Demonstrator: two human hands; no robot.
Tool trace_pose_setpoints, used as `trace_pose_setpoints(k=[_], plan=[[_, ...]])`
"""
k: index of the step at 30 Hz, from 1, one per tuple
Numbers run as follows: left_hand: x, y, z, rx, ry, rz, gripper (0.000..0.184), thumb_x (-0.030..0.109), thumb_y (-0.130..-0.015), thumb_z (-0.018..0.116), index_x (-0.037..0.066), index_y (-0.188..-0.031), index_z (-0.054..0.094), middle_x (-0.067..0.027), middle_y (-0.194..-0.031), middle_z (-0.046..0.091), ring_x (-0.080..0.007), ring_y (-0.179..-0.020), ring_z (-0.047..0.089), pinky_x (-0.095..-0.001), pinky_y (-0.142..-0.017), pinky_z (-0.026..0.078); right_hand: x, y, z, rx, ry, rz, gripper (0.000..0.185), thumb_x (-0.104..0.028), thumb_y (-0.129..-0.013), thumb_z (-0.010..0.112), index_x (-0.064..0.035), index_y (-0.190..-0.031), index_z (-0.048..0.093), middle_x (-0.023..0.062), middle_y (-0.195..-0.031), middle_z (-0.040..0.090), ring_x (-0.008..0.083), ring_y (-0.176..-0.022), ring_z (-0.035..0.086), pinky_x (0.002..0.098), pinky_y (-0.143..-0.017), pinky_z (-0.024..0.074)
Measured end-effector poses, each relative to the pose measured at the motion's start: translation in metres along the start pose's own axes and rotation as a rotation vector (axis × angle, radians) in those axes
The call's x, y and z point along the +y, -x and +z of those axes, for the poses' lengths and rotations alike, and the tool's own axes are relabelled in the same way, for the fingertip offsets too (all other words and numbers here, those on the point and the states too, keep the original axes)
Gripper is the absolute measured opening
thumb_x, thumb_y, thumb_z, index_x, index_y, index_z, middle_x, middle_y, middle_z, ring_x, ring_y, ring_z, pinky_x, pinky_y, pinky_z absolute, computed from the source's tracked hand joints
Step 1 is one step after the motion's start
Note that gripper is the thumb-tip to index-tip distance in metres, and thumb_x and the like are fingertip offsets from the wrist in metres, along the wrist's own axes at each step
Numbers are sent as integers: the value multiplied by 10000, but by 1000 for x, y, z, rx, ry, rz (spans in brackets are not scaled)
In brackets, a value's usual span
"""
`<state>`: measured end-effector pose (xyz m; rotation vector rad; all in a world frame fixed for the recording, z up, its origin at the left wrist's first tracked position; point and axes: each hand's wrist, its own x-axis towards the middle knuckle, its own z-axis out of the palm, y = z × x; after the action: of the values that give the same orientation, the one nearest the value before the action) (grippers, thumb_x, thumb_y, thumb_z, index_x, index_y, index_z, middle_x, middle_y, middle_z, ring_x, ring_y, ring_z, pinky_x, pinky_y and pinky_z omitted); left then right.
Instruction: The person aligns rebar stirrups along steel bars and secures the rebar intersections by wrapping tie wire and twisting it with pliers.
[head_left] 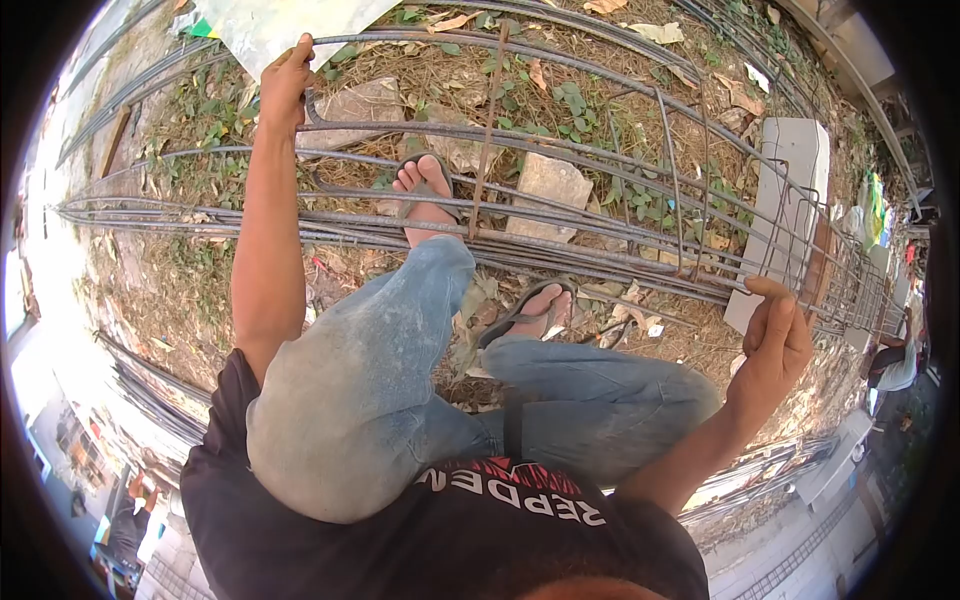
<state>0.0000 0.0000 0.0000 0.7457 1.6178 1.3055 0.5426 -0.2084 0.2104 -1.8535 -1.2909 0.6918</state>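
My left hand (285, 85) is closed around the end of a long steel rebar (420, 40) on the far side of a rebar cage. Below it, another bar (420, 128) ends in a hook. My right hand (775, 335) is curled, its thumb and forefinger close together beside the near bundle of bars (600, 245). What it holds, if anything, is too small to make out. Thin rectangular stirrups (672, 170) cross the long bars, and one upright rusty stirrup (490, 130) stands near the middle. My sandalled feet (430, 190) are among and beside the bars.
A pale concrete block (780, 190) lies under the cage at right, and a flat stone (550, 195) below its middle. The ground has dry grass, leaves and weeds. More rebar (150, 385) lies at left. Another person (130, 520) is at lower left.
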Motion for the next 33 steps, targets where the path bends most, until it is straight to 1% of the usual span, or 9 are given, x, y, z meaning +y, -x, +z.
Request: trace_pose_setpoints(k=[5, 14, 17, 20, 24, 27, 31, 32, 33], plan=[[-4, 1, 3, 12, 84, 5, 340, 302, -963, 767, 4, -832, 666, 41, -658, 481, -46, -520, 336, -258, -505, 239, -2, -1, 1, 17, -2, 3, 418, -333, -1101, 523, 6, -1039, 758, -94, -619, 350, -1, -560, 257, 235, -510, 142], [-5, -1, 3, 68, 4, -17, 371, 358, -947, 779, 23, -826, 674, 75, -589, 413, -45, -505, 327, -248, -489, 224, -5, 1, 3, 67, 60, 54, 409, -341, -1105, 504, -34, -1039, 766, -99, -619, 331, -3, -548, 242, 232, -503, 136], [-18, -18, -13, -33, 35, 4, 313, 318, -978, 742, 43, -864, 645, 84, -583, 371, -67, -516, 317, -268, -524, 307, -2, 1, 2, 65, 58, 62, 402, -330, -1106, 503, -29, -1043, 763, -94, -641, 330, 5, -560, 239, 233, -505, 139], [-11, -9, 0, 40, -104, 31, 351, 341, -997, 692, -5, -940, 669, 9, -609, 492, -111, -477, 433, -303, -438, 299, -1, 1, 1, 74, 31, 70, 400, -319, -1106, 505, -15, -1046, 758, -91, -649, 321, 8, -568, 237, 231, -507, 141], [-5, -4, -6, 102, -125, 21, 326, 321, -1001, 686, 25, -869, 650, 23, -594, 455, -90, -461, 405, -288, -436, 278, -4, 1, 3, 60, 27, 78, 403, -321, -1104, 510, -11, -1043, 759, -90, -647, 329, 6, -567, 239, 232, -508, 140], [-12, -10, -46, 36, -160, 18, 370, 357, -1022, 644, 0, -934, 683, -26, -663, 559, -141, -564, 528, -314, -512, 397, -5, 0, 5, 46, 32, 58, 411, -326, -1102, 513, -6, -1034, 762, -91, -638, 338, 8, -567, 249, 234, -511, 146], [2, 6, 3, -6, 1, 9, 307, 331, -983, 732, 53, -882, 650, 84, -596, 342, -63, -520, 312, -273, -500, 284, -12, 0, 8, 23, 16, 27, 404, -324, -1096, 531, -4, -1019, 766, -89, -632, 362, 12, -576, 284, 231, -530, 171], [2, 7, 3, 24, 31, -39, 342, 317, -967, 760, 9, -848, 671, 73, -599, 376, -69, -550, 316, -276, -542, 267, -18, 2, 8, 13, 0, 50, 388, -313, -1091, 544, -2, -1018, 765, -87, -636, 374, 12, -584, 289, 230, -537, 177], [0, 3, -1, 10, -27, -36, 331, 373, -982, 729, 65, -888, 651, 85, -606, 305, -66, -533, 286, -269, -505, 262, -22, 1, 10, 11, -23, 63, 371, -302, -1087, 558, -1, -1017, 764, -86, -640, 386, 13, -593, 294, 229, -544, 183]])
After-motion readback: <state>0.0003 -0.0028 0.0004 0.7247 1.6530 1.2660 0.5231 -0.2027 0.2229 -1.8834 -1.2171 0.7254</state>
